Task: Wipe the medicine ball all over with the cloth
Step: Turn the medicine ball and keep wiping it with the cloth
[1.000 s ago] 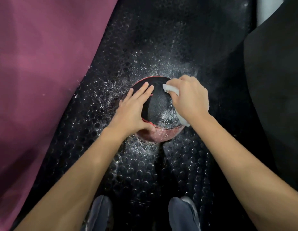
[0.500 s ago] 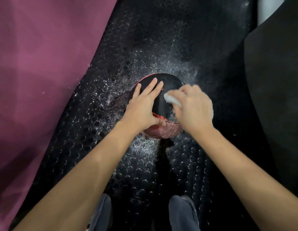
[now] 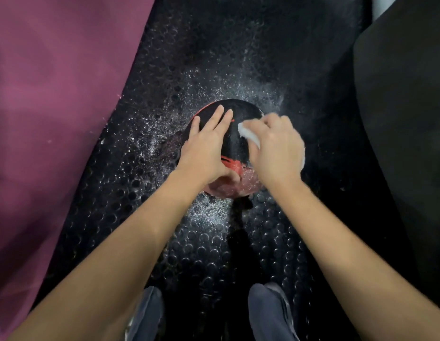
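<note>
Head view: medicine ball (image 3: 235,136) under flat left hand (image 3: 205,148); right hand (image 3: 275,148) clutches cloth (image 3: 248,132).

The round black medicine ball with red markings (image 3: 232,141) sits on the floor, directly ahead of the person. Its upper surface is black and finely textured; a red painted stripe crosses its near side, and the lower near portion shows a dull reddish tone. A thin red edge line runs along its upper left outline. Much of its left and right flanks is covered. The small white cloth (image 3: 248,133) lies bunched against the ball's upper right surface, in contact with it. Only one corner and a sliver at the far right show.
</note>
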The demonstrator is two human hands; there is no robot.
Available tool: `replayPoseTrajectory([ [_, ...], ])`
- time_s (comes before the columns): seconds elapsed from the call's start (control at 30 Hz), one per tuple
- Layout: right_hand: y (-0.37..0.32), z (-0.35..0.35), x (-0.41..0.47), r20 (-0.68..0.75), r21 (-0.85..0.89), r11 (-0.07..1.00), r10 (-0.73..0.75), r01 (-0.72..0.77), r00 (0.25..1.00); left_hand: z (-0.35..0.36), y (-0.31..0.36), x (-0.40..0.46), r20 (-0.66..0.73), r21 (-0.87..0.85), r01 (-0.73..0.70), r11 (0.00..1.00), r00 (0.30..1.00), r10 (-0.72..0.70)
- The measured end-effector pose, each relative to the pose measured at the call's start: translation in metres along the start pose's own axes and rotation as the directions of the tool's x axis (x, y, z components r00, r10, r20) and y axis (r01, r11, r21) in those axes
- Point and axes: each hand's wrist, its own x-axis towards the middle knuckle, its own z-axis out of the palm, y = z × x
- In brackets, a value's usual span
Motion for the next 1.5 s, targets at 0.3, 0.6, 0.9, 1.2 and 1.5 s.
replayPoseTrajectory([
  [0.3, 0.005, 0.0, 0.001, -0.082, -0.014, 1.0, -0.023, 0.022, 0.996, -0.003, 0.014, -0.012, 0.011, 0.042, 0.057, 0.997, 0.998, -0.058],
  [0.6, -0.002, 0.003, -0.018, -0.119, -0.05, 0.986, -0.163, 0.158, 0.979, 0.006, -0.001, 0.0, -0.061, -0.004, 0.028, 1.0, 0.998, -0.028],
  [0.9, -0.001, 0.012, -0.028, -0.195, -0.031, 0.996, -0.091, 0.086, 0.977, 0.0, -0.007, -0.008, -0.096, -0.086, 0.033, 0.996, 0.995, -0.041],
  [1.2, -0.005, 0.015, -0.032, -0.184, -0.015, 0.994, -0.107, 0.106, 0.977, -0.011, -0.01, -0.022, -0.078, -0.172, 0.092, 0.981, 0.991, -0.106],
  [1.5, -0.024, 0.023, -0.029, -0.156, 0.091, 0.989, -0.102, 0.117, 0.983, -0.015, -0.013, -0.034, -0.044, 0.118, 0.033, 0.993, 0.999, -0.028],
])
